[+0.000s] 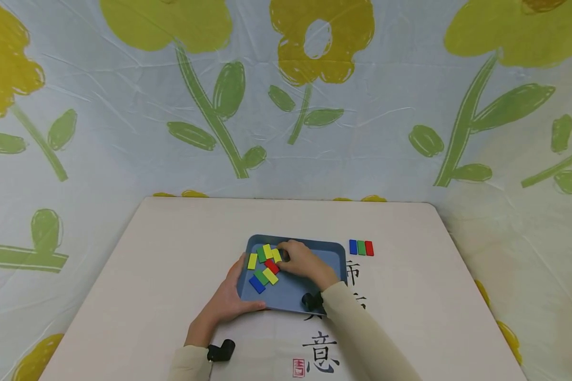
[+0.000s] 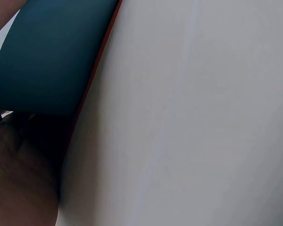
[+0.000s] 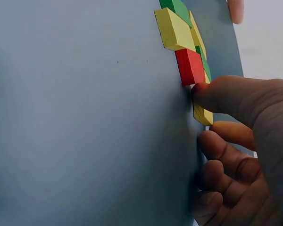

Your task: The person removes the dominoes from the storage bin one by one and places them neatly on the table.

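A blue-grey tray [image 1: 291, 296] holds several small wooden blocks in its left half. My left hand [image 1: 226, 299] grips the tray's near left corner, thumb along the front edge and fingers on the left side. My right hand [image 1: 305, 262] reaches in over the tray and pinches a yellow block [image 3: 203, 114] between thumb and index finger. Touching or close to that block is a red block [image 3: 190, 67]. Around them lie a blue block [image 1: 257, 284], green blocks [image 1: 261, 277] and other yellow blocks [image 1: 270, 275]. The left wrist view shows only the tray's outer wall [image 2: 47, 56] beside the palm.
Right of the tray, a blue block [image 1: 352, 247], a green block [image 1: 361, 247] and a red block [image 1: 369, 248] stand side by side on the pale table [image 1: 195, 227]. Black brush characters [image 1: 321, 352] mark the tabletop near the front. A flowered cloth [image 1: 362, 148] hangs behind.
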Demonstrator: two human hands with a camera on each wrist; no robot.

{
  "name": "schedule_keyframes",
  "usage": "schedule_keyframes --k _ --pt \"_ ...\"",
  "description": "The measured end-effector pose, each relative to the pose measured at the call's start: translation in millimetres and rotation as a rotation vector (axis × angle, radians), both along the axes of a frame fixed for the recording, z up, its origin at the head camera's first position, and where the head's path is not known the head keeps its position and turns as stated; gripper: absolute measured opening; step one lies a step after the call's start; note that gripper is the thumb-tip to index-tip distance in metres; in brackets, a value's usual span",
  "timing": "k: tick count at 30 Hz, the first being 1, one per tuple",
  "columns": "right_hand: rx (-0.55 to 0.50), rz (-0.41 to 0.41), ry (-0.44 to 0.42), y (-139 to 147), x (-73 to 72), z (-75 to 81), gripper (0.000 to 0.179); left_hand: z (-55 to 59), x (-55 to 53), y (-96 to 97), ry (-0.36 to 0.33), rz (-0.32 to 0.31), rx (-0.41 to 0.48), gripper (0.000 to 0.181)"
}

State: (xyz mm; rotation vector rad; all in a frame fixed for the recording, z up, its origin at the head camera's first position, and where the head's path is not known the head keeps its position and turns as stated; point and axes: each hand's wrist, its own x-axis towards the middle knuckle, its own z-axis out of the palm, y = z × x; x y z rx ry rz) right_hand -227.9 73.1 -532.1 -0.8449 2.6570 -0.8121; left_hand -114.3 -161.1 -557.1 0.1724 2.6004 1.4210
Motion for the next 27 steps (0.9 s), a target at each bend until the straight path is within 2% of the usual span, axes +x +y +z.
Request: schedule_keyframes --k 9,18,27 --pt "0.011 -0.011 -0.015 2 1.2 4.2 0.047 -1.4 -1.3 1.7 0.002 0.004 -0.012 0.134" --pt "-0.039 -0.041 -0.038 11 5.4 4.7 0.045 -1.5 -0.9 0.9 -0.009 0.006 0.019 0.134" --pt "-0.085 -0.1 -0.02 31 5.2 13.7 0.044 -0.9 0.1 1.6 -0.007 0.017 -0.009 0.135"
